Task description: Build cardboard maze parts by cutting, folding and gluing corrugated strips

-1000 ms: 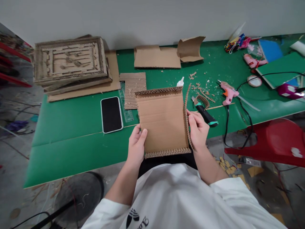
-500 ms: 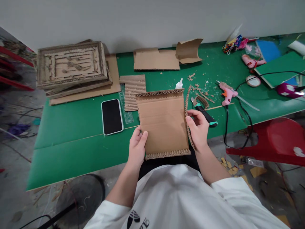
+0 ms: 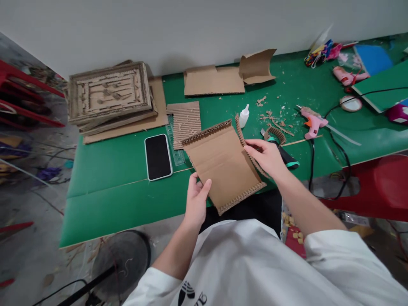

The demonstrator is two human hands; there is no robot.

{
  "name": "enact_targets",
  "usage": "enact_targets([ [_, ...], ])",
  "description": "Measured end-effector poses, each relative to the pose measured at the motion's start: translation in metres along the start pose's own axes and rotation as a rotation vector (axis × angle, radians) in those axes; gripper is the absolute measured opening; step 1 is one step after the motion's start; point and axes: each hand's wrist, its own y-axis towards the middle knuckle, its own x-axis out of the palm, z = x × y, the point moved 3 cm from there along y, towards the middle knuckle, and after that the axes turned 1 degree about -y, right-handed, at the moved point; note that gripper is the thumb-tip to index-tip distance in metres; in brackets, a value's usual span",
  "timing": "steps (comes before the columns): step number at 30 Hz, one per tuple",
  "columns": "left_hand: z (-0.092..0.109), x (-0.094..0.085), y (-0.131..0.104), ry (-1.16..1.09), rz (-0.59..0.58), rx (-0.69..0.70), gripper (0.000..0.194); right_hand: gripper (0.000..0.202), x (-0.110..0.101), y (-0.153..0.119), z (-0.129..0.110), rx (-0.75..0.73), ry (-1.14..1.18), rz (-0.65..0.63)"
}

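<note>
A tan cardboard panel (image 3: 223,161) is held tilted above the table's front edge, with corrugated strips along its far and near edges. My left hand (image 3: 197,199) grips its left side, thumb on top. My right hand (image 3: 266,157) pinches a narrow corrugated strip (image 3: 239,131) alongside the panel's right edge; whether the two touch is unclear. Just beyond the strip stands a white glue bottle (image 3: 244,117). Partly behind my right hand lies a black and teal cutter (image 3: 288,159), near a curled corrugated piece (image 3: 277,134).
On the green table (image 3: 105,170) lie a phone (image 3: 158,157), a ruler (image 3: 178,157), ribbed cardboard (image 3: 186,123) and a pink glue gun (image 3: 314,123) with a black cable. Stacked cardboard frames (image 3: 111,91) sit back left. A red stool (image 3: 382,182) is at right.
The panel has turned counterclockwise, its near edge swinging right. My right hand and the strip have tilted with it. More of the glue bottle shows. The whole view has shifted slightly.
</note>
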Motion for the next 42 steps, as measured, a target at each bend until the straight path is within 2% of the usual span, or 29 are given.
enact_targets([
  [4, -0.015, 0.009, -0.012, -0.034, 0.025, -0.113, 0.053, 0.019, 0.006, 0.023, 0.001, -0.096, -0.224, -0.196],
  [9, -0.034, 0.02, -0.022, -0.114, 0.072, -0.174, 0.063, 0.022, 0.023, 0.034, -0.001, -0.222, -0.496, -0.367],
  [14, -0.043, 0.027, -0.026, -0.106, 0.091, -0.179, 0.06, 0.026, 0.034, 0.037, 0.002, -0.258, -0.653, -0.465],
  [17, -0.047, 0.024, -0.025, 0.041, -0.01, -0.309, 0.06, 0.026, 0.037, 0.038, 0.006, -0.28, -0.681, -0.482],
  [21, -0.057, 0.01, -0.03, 0.338, -0.291, -0.592, 0.05, 0.026, 0.038, 0.036, 0.01, -0.284, -0.687, -0.483],
  [23, -0.056, 0.002, -0.035, 0.486, -0.374, -0.593, 0.052, 0.026, 0.039, 0.035, 0.01, -0.285, -0.695, -0.479],
  [25, -0.047, 0.001, -0.039, 0.67, -0.451, -0.409, 0.05, 0.027, 0.041, 0.034, 0.009, -0.287, -0.714, -0.479],
  [26, -0.039, 0.004, -0.04, 0.774, -0.505, -0.244, 0.047, 0.028, 0.042, 0.033, 0.008, -0.287, -0.726, -0.482],
  [28, -0.019, 0.016, -0.04, 0.98, -0.61, 0.193, 0.039, 0.028, 0.043, 0.033, 0.007, -0.288, -0.747, -0.484],
  [29, -0.011, 0.022, -0.038, 1.062, -0.627, 0.38, 0.036, 0.029, 0.043, 0.032, 0.007, -0.288, -0.757, -0.483],
  [31, -0.003, 0.033, -0.029, 1.215, -0.665, 0.631, 0.031, 0.028, 0.043, 0.032, 0.006, -0.287, -0.779, -0.481],
  [32, -0.002, 0.036, -0.023, 1.284, -0.679, 0.707, 0.039, 0.028, 0.042, 0.032, 0.006, -0.287, -0.79, -0.482],
  [35, -0.01, 0.039, -0.005, 1.436, -0.697, 0.779, 0.068, 0.029, 0.04, 0.032, 0.005, -0.297, -0.814, -0.497],
  [38, -0.019, 0.036, 0.004, 1.474, -0.7, 0.771, 0.07, 0.03, 0.042, 0.033, 0.002, -0.311, -0.824, -0.526],
  [42, -0.021, 0.033, 0.003, 1.522, -0.7, 0.812, 0.072, 0.033, 0.05, 0.042, -0.005, -0.313, -0.812, -0.533],
])
